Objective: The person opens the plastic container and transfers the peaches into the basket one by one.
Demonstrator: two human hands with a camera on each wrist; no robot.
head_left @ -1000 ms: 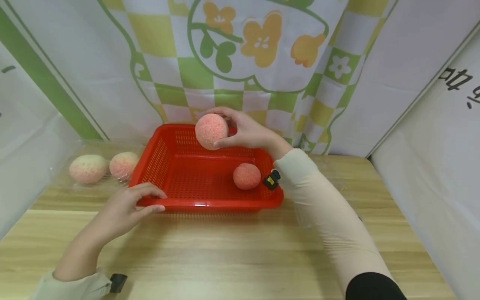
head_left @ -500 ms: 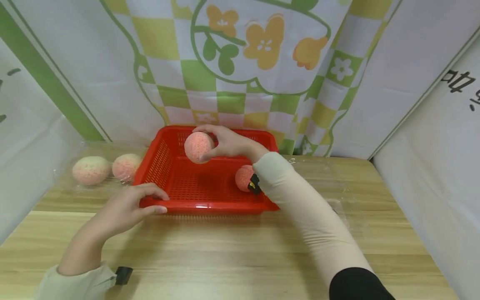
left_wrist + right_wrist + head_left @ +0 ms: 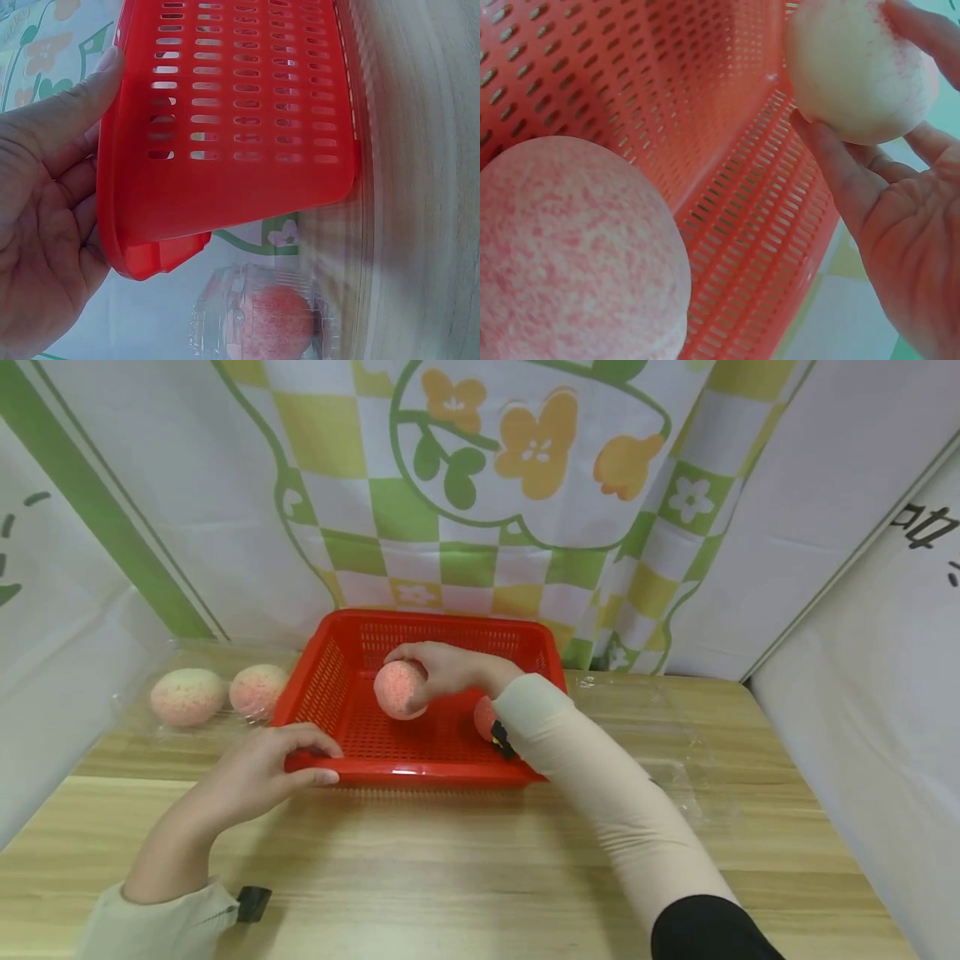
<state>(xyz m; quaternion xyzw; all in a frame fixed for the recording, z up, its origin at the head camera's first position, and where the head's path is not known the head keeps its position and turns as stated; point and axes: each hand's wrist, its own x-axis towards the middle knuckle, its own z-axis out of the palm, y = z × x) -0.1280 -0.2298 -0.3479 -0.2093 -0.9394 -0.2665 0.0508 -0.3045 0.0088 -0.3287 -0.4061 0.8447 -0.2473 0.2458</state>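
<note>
My right hand [image 3: 453, 670] grips a pink and cream peach [image 3: 395, 689] by its sides, low inside the red plastic basket [image 3: 408, 770]. In the right wrist view, the fingers and thumb hold that peach [image 3: 859, 71] in front of the slotted basket wall. A second peach [image 3: 483, 716] lies in the right part of the basket, partly hidden by my right wrist; it looms large as the speckled peach [image 3: 577, 255] in the right wrist view. My left hand [image 3: 258, 768] holds the basket's front left corner, thumb and fingers either side of the rim [image 3: 111, 187].
Left of the basket, two more peaches, one at far left [image 3: 187, 697] and one by the basket [image 3: 257, 691], sit in clear plastic packaging. Another clear plastic container [image 3: 637, 706] lies right of the basket, partly behind my right sleeve. A patterned curtain [image 3: 457, 560] hangs behind.
My right hand has moved the peach down from above the basket's back rim into it. The right sleeve now covers part of the second peach. My left hand stays on the basket corner.
</note>
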